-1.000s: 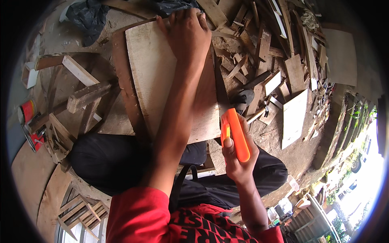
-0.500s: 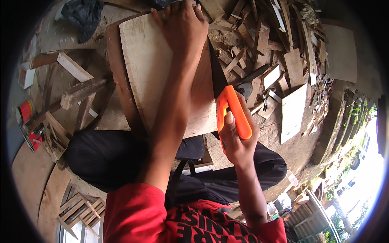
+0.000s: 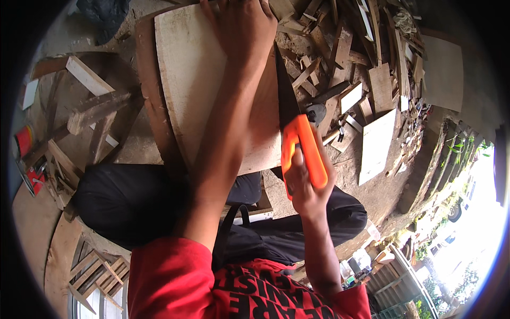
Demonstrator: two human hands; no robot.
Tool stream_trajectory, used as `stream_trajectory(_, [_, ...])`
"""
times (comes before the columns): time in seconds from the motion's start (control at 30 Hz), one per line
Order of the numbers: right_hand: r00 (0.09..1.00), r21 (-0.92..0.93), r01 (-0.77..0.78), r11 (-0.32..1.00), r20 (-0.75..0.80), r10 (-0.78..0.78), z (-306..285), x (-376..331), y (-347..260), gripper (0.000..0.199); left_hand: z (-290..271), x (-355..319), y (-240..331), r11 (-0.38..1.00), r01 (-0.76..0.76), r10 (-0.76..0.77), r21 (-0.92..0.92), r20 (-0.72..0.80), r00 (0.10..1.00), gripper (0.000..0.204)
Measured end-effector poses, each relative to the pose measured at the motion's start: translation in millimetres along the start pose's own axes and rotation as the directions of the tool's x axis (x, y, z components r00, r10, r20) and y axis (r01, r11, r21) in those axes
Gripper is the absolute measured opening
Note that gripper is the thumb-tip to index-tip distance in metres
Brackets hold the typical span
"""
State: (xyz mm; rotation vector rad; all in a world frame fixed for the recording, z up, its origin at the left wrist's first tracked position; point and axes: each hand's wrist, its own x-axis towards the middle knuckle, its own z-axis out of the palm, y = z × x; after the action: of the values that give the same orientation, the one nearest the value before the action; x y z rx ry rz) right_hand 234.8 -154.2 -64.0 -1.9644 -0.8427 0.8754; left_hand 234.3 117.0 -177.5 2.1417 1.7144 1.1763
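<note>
Plank, pale and broad, upper centre of frame | left hand flat, pressing its far end | right hand closed around orange handle of saw, blade at plank's right edge | wood offcuts upper right

The left hand loses its fingertips at the far edge, where the board is cut off too. The forearm hides the board's middle. The saw blade's tip vanishes behind the board's right edge.
</note>
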Motion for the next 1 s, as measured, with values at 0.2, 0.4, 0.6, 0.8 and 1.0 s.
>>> stream_trajectory(0.2, [0.998,-0.116,-0.050,0.992,0.035,0.054,-31.5,-93.7,2.6,0.060,-2.4,-1.3,-1.0,1.000,-0.012,0.011,-0.011,-0.032,0.999,0.012])
stream_trajectory(0.4, [0.991,-0.196,-0.133,0.972,0.002,0.136,-38.1,-110.9,5.9,0.068,-2.0,-2.6,-0.1,0.999,-0.002,0.000,-0.042,-0.045,0.999,0.012])
stream_trajectory(0.6, [0.993,0.120,-0.119,0.986,-0.011,0.121,7.4,4.3,7.3,0.053,3.3,-1.8,-0.9,0.999,0.027,-0.027,-0.032,0.001,1.000,0.011])
stream_trajectory(0.8, [0.988,-0.243,0.019,0.970,-0.141,-0.055,-47.3,-100.5,20.3,0.054,-3.1,-3.7,-1.4,0.998,0.029,-0.028,-0.064,0.024,0.999,0.010])
stream_trajectory(1.0, [0.918,-0.370,0.178,0.912,-0.272,-0.290,-54.7,-62.1,54.5,0.047,14.2,-5.8,-8.0,0.999,-0.012,0.012,-0.032,0.001,1.000,0.010])
